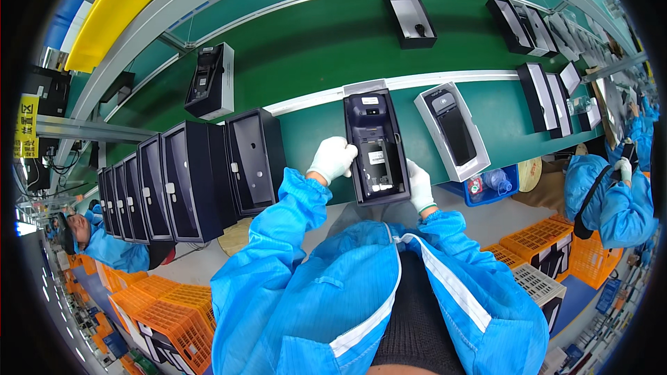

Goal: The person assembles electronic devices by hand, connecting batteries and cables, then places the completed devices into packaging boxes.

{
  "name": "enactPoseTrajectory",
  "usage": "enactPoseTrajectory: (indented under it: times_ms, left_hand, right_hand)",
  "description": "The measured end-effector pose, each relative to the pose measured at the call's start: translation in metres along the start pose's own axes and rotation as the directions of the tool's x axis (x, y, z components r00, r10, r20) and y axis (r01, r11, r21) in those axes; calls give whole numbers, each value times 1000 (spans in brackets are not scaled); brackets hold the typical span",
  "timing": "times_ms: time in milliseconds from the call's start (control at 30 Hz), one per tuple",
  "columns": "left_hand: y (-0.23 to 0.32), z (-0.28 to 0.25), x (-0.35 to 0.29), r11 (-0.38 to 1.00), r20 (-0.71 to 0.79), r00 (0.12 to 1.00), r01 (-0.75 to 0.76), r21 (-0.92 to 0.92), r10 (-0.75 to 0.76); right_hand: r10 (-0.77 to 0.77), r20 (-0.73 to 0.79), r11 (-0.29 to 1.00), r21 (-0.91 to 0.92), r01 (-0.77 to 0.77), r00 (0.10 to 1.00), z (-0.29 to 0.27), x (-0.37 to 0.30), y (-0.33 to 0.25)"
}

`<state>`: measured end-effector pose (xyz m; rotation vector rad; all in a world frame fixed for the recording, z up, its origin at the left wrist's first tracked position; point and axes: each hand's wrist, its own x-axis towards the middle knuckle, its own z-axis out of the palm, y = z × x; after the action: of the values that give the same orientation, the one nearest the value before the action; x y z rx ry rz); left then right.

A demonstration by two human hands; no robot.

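Head view, dark box, gloved fingers at both sides

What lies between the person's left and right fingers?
In the head view, an open dark box holding a dark device lies between the left fingers and the right fingers.

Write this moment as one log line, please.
Left hand: on dark box, left side | Right hand: same box, right side | Inside: dark device | Nearby: open white box, right; row of dark boxes, left
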<state>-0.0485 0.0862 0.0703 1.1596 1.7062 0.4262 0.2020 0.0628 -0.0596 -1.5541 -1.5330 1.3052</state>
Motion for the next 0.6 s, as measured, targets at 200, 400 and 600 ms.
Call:
enactPoseTrajectory:
  times_ms: [200,400,600]
  left_hand:
    - [-12,-6,40,999,-160,987,3,43,4]
    - [-37,-21,44,862,-523,839,-369,-349,147]
    - [-56,18,-27,896,-558,823,-322,-306,105]
  right_hand:
    - [401,250,882,155,-445,881,-8,-11,-70]
    - [313,356,711,527,-466,880,48,70,-67]
    - [-472,-135,881,-89,464,871,76,226,-79]
